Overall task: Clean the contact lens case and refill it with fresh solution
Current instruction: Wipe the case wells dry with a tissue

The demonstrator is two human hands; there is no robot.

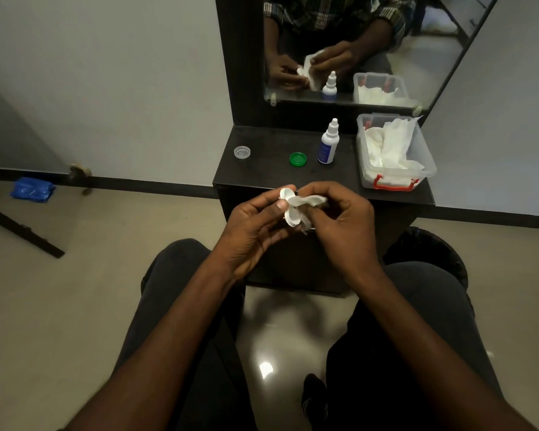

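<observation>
While both forearms are reaching up from the bottom of the frame, the left hand (255, 225) is curling around the white lens case (288, 209) at centre, and the right hand (343, 219) is pinching a tissue (311, 200) against it, fingers bent.

Legible text, labels, brands, numbers, signs: none. The solution bottle (327, 144) on the dark shelf (268, 174) carries a blue label, its print too small and blurred to read. The green cap (297, 158) and the clear cap (242, 152) show no readable marking. The clear storage box (423, 163) with red latches bears no visible lettering. The mirror (364, 48) reflects the same bottle, its label equally unreadable there.
</observation>
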